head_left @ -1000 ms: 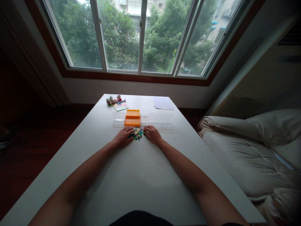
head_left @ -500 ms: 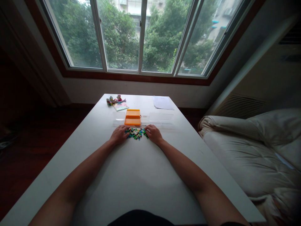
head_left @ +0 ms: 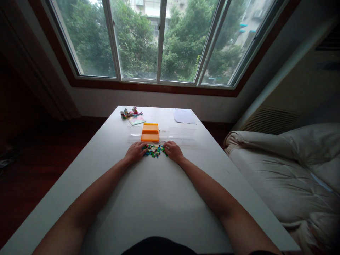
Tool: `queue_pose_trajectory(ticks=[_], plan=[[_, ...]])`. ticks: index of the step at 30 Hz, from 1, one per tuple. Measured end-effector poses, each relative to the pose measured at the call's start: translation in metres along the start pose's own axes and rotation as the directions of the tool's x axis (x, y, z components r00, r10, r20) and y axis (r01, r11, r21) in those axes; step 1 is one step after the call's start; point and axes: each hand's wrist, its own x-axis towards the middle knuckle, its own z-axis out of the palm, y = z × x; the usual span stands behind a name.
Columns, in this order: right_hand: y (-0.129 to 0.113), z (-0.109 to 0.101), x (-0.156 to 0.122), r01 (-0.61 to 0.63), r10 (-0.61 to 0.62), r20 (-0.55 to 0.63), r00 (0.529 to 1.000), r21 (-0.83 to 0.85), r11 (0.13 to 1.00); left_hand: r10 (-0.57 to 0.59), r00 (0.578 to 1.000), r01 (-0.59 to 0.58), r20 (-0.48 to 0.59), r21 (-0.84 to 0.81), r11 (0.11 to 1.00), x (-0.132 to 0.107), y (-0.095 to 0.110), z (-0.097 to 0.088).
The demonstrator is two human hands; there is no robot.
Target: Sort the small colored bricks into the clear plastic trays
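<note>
A small heap of coloured toy bricks (head_left: 154, 150) lies on the white table (head_left: 148, 205). My left hand (head_left: 135, 152) rests palm down at the heap's left edge, fingers lying flat and touching the bricks. At the heap's right edge my right hand (head_left: 173, 151) lies flat the same way, its fingers against the bricks. Just beyond the heap stands an orange tray (head_left: 150, 132), with clear plastic trays (head_left: 182, 134) beside it.
A built toy model and a booklet (head_left: 133, 117) sit at the table's far left, a sheet of paper (head_left: 184, 115) at the far right. White bedding (head_left: 289, 170) lies to the right of the table. A wide window (head_left: 159, 39) spans the back wall.
Both hands have slid slightly away from me and apart, and the brick heap between them now shows more and lies closer to the orange tray.
</note>
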Motion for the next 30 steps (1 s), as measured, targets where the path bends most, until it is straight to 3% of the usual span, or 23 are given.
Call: queue_pose_trajectory(ticks=[30], plan=[[-0.0026, -0.0007, -0.0003, -0.043, 0.043, 0.038, 0.998, -0.017, 0.999, -0.017, 0.999, 0.015, 0.034, 0.044, 0.999, 0.0004, 0.0019, -0.0016]])
